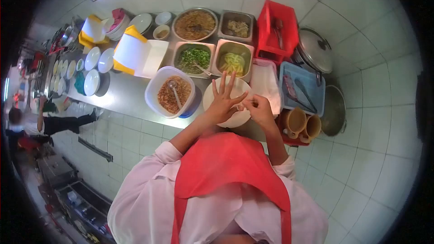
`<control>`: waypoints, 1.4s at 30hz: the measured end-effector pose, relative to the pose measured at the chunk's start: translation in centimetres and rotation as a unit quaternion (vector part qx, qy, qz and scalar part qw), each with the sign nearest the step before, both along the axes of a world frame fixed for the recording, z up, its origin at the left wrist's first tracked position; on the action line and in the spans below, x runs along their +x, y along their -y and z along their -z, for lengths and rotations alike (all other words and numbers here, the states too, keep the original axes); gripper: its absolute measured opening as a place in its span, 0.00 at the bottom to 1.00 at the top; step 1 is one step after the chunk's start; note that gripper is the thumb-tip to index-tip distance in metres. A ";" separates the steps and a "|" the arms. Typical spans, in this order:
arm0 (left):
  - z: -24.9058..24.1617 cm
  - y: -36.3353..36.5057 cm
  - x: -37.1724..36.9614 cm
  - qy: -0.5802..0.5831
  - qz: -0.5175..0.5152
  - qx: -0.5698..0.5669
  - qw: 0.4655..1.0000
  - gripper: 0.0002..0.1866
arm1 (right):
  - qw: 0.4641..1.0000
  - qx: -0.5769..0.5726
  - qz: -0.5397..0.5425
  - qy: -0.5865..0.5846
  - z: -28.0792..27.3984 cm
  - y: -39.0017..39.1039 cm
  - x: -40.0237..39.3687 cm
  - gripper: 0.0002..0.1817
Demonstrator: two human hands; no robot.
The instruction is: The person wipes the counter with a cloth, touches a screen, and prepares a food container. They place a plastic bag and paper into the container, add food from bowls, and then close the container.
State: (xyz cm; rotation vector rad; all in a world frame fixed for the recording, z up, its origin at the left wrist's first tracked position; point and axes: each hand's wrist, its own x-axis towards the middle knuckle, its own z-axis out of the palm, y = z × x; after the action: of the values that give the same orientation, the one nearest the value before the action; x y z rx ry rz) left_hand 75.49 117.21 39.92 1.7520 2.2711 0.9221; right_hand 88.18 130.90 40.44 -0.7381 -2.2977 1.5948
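Note:
My left hand [221,106] is over a white bowl [234,121], palm down, its fingers spread apart. Close beside its thumb and index finger is my right hand [261,110], fingers pinched together; whatever is between them is too small to make out. Just beyond the left fingertips stands a metal pan of pale green slices [233,62]. To the left, a white tub [150,91] holds brown crumbly food with a ladle [173,89] resting in it. A metal pan of chopped greens [193,58] with a spoon sits behind that tub.
A red bin [266,31] and a blue tray [316,86] with utensils stand right, near tan cups [295,121] and a lidded pot [315,47]. White boxes [151,58] and bowls [92,82] line the counter leftward. Another person [34,122] stands far left.

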 end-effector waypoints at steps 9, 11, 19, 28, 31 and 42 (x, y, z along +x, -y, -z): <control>-1.1 -0.1 0.1 0.088 -0.037 0.124 0.988 0.09 | 0.993 0.102 -0.053 0.001 -4.1 1.8 -0.2 0.07; -1.4 -0.1 -0.1 0.113 -0.040 0.131 0.984 0.10 | 0.988 0.141 -0.057 -0.003 -4.0 1.8 -0.2 0.08; -0.3 0.0 -0.4 0.159 -0.031 0.088 0.983 0.09 | 0.984 0.157 -0.083 0.026 -4.0 1.4 -0.5 0.08; -0.3 0.3 -0.4 0.181 -0.024 0.053 0.982 0.09 | 0.976 0.205 -0.053 0.044 -2.1 1.8 -0.7 0.07; -0.6 0.4 -0.9 0.187 -0.010 0.037 0.982 0.10 | 0.987 0.154 -0.053 0.010 -2.0 1.6 -0.5 0.08; -1.2 0.2 -2.4 0.126 0.021 0.062 0.990 0.07 | 0.968 0.219 -0.050 -0.107 -3.6 2.1 -0.8 0.04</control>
State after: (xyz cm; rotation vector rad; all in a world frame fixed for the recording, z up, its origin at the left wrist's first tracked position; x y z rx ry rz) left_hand 73.09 117.05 41.08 1.6151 2.0519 1.2235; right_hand 87.37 128.77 44.06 -0.3289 -2.4241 1.0731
